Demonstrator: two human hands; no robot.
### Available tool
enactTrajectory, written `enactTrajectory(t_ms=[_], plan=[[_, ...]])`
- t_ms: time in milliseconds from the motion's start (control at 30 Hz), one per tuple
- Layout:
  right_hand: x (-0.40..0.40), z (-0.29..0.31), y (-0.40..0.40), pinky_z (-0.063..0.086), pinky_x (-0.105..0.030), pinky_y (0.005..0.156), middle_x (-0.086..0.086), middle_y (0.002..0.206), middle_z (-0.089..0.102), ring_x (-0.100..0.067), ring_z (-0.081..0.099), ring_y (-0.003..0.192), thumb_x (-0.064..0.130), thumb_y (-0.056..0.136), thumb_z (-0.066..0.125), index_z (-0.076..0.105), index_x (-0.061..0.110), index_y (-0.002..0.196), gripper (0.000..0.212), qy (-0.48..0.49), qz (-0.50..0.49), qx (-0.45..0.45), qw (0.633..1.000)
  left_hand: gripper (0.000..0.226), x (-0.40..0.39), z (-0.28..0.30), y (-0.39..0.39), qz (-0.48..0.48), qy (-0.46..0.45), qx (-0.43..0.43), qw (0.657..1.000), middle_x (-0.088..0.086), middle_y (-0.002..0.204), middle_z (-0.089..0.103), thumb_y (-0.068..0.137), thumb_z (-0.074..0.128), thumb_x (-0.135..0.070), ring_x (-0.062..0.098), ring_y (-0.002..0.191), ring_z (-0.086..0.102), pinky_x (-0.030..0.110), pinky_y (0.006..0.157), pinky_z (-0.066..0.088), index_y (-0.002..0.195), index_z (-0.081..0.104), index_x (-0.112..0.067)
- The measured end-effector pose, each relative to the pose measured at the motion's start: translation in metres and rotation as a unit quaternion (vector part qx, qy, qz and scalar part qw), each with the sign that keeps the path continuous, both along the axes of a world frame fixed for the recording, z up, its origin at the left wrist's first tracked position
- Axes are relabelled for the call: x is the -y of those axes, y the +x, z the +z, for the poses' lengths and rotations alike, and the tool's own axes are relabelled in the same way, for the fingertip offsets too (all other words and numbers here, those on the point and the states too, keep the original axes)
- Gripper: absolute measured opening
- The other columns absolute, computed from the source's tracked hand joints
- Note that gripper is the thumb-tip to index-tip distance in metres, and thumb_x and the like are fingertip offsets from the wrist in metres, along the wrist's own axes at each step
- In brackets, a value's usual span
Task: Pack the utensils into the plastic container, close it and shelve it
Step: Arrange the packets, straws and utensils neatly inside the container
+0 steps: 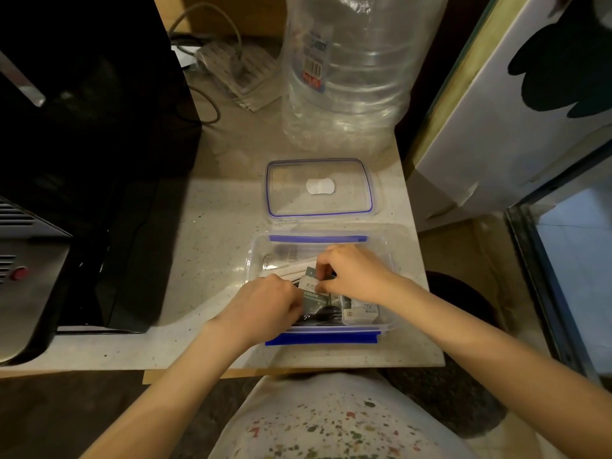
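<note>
A clear plastic container (385, 246) with blue clips stands open near the counter's front edge. Inside lie wrapped utensil packets (313, 301), pale chopsticks (294, 269) and a black plastic fork (326, 318). Both hands are inside the container. My left hand (265, 301) presses on the packets at the left side, fingers curled over them. My right hand (352, 271) pinches the top of a dark packet between thumb and fingers. The clear lid (319, 187) with a blue seal lies flat on the counter just behind the container.
A large clear water jug (347, 67) stands behind the lid. A black appliance (82, 127) fills the counter's left side, with a power strip (238, 67) and cables at the back. A white panel (496, 127) leans at the right, beside a glass-fronted cabinet (563, 260).
</note>
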State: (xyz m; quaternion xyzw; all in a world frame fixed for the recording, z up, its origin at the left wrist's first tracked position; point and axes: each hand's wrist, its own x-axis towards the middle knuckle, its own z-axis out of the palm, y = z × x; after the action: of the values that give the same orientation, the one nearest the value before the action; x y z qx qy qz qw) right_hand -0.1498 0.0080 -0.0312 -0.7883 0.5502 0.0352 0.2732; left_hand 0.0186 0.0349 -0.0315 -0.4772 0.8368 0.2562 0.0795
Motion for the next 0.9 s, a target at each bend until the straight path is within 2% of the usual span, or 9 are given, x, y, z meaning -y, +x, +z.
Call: enactTrajectory(t_ms=[67, 167, 233, 333, 467, 633, 733, 833, 900], plan=[[0.0, 0.0, 0.0, 0.051, -0.029, 0.074, 0.0, 0.096, 0.065, -0.015, 0.061, 0.085, 0.026, 0.079, 0.072, 0.064, 0.016, 0.091, 0.018, 0.02, -0.022, 0.021, 0.999, 0.031, -0.001, 0.001, -0.001, 0.006, 0.006, 0.0, 1.0, 0.002, 0.079, 0.071, 0.092, 0.046, -0.036, 0.015, 0.069, 0.064, 0.032, 0.07, 0.057, 0.086, 0.069, -0.016], [-0.001, -0.001, 0.001, 0.049, -0.026, 0.073, -0.001, 0.101, 0.066, -0.013, 0.059, 0.085, 0.029, 0.077, 0.074, 0.06, 0.015, 0.104, 0.033, 0.028, -0.051, 0.038, 0.998, 0.037, -0.002, 0.003, -0.002, 0.008, -0.004, 0.0, 1.0, 0.003, 0.078, 0.069, 0.091, 0.046, -0.041, 0.014, 0.068, 0.062, 0.03, 0.068, 0.056, 0.082, 0.07, -0.014], [-0.002, -0.001, 0.002, 0.048, -0.026, 0.074, -0.002, 0.107, 0.064, -0.014, 0.058, 0.089, 0.032, 0.076, 0.074, 0.056, 0.015, 0.112, 0.044, 0.015, -0.049, 0.022, 0.998, 0.036, -0.003, 0.004, -0.002, 0.008, -0.011, 0.002, 1.0, 0.003, 0.081, 0.067, 0.091, 0.046, -0.04, 0.015, 0.07, 0.061, 0.028, 0.066, 0.054, 0.082, 0.069, -0.014], [-0.006, -0.003, 0.004, 0.052, -0.031, 0.079, -0.002, 0.113, 0.06, -0.017, 0.058, 0.094, 0.035, 0.076, 0.073, 0.054, 0.015, 0.115, 0.048, -0.008, -0.04, -0.011, 0.999, 0.034, -0.006, 0.005, -0.003, 0.009, -0.01, -0.001, 1.0, 0.003, 0.082, 0.067, 0.092, 0.046, -0.038, 0.014, 0.07, 0.061, 0.025, 0.065, 0.053, 0.082, 0.069, -0.014], [-0.006, -0.004, 0.005, 0.052, -0.033, 0.082, -0.002, 0.11, 0.062, -0.016, 0.058, 0.092, 0.03, 0.076, 0.074, 0.056, 0.015, 0.114, 0.045, 0.014, -0.056, 0.016, 0.998, 0.025, -0.008, 0.004, -0.002, 0.004, -0.024, -0.013, 1.0, 0.0, 0.09, 0.073, 0.092, 0.046, -0.028, 0.013, 0.078, 0.066, 0.028, 0.076, 0.057, 0.097, 0.069, -0.019], [0.0, -0.002, 0.003, 0.054, -0.034, 0.08, -0.001, 0.095, 0.067, -0.015, 0.061, 0.087, 0.024, 0.076, 0.074, 0.066, 0.017, 0.094, 0.021, 0.072, -0.07, 0.076, 0.992, 0.025, -0.008, 0.005, -0.001, -0.005, -0.058, 0.011, 0.998, 0.0, 0.087, 0.073, 0.091, 0.046, -0.026, 0.015, 0.076, 0.065, 0.031, 0.074, 0.057, 0.095, 0.07, -0.02], [0.007, 0.009, -0.002, 0.051, -0.028, 0.078, 0.004, 0.085, 0.065, -0.01, 0.061, 0.083, 0.018, 0.076, 0.075, 0.069, 0.015, 0.088, 0.014, 0.105, -0.092, 0.137, 0.981, 0.025, -0.009, 0.005, -0.001, -0.008, -0.064, 0.018, 0.998, 0.0, 0.084, 0.073, 0.091, 0.046, -0.025, 0.015, 0.073, 0.064, 0.031, 0.072, 0.056, 0.093, 0.07, -0.02], [0.014, 0.026, -0.013, 0.051, -0.022, 0.076, 0.013, 0.078, 0.063, -0.001, 0.06, 0.077, 0.015, 0.076, 0.074, 0.068, 0.018, 0.082, 0.009, 0.072, -0.122, 0.191, 0.971, 0.025, -0.007, 0.004, -0.001, -0.003, -0.057, 0.014, 0.998, 0.0, 0.082, 0.073, 0.09, 0.047, -0.026, 0.014, 0.07, 0.064, 0.03, 0.07, 0.057, 0.089, 0.071, -0.019], [0.016, 0.038, -0.021, 0.049, -0.015, 0.068, 0.014, 0.077, 0.063, 0.002, 0.059, 0.074, 0.014, 0.075, 0.075, 0.067, 0.023, 0.078, 0.012, 0.045, -0.13, 0.213, 0.967, 0.024, -0.002, 0.004, -0.003, 0.001, -0.042, 0.007, 0.999, 0.001, 0.082, 0.073, 0.089, 0.048, -0.027, 0.014, 0.071, 0.065, 0.031, 0.071, 0.057, 0.087, 0.07, -0.017]])
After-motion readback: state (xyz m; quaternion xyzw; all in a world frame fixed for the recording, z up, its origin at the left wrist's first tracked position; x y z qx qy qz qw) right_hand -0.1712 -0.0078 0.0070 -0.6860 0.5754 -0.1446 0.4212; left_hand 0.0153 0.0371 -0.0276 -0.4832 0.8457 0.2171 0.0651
